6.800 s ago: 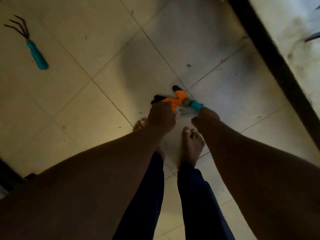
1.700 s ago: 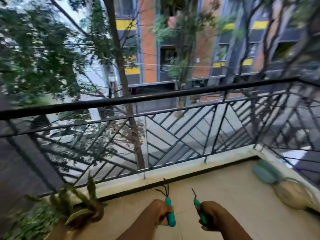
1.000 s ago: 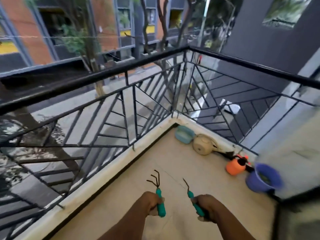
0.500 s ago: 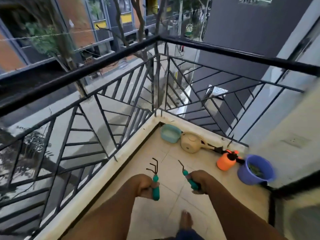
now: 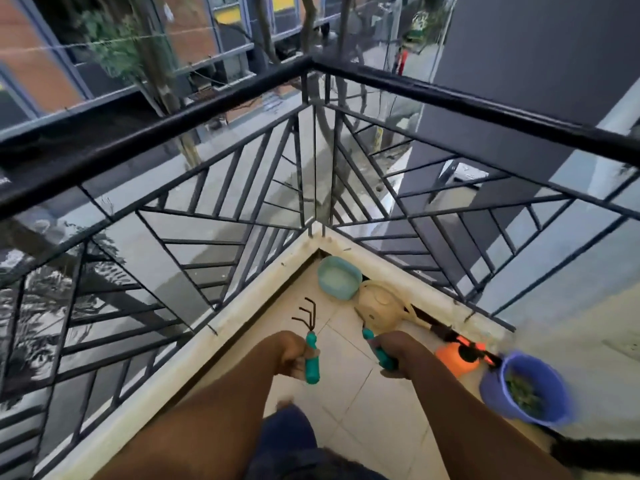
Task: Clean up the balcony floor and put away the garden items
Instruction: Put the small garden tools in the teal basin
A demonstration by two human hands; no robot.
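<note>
I have a garden tool in each hand, both held out over the tiled balcony floor point(image 5: 349, 420) near the corner. My left hand point(image 5: 290, 355) is wrapped around the teal handle of a small hand rake point(image 5: 309, 341), which stands nearly upright with its dark curved prongs pointing up and toward the railing. My right hand point(image 5: 398, 353) grips the teal handle of a second hand tool point(image 5: 375, 348); it tilts up and to the left, and only a thin dark tip shows beyond the handle, so I cannot tell what kind of head it has. The two tools sit close together but do not touch. Ahead of them, tucked into the corner where the two low white ledges meet, a teal basin point(image 5: 339, 277) rests on the floor, and just beside it to the right lies a beige watering can point(image 5: 379, 308) with its spout running along the ledge. Further right along that ledge stands an orange sprayer point(image 5: 455, 358) with a black top, and next to it a purple bucket point(image 5: 526, 389) holding green plant scraps. A black metal railing point(image 5: 214, 109) with slanted bars closes off both sides of the corner. Beyond it I see a street, tree trunks and a brick building. Below my arms a dark blue trouser leg point(image 5: 291, 434) and toes show.
</note>
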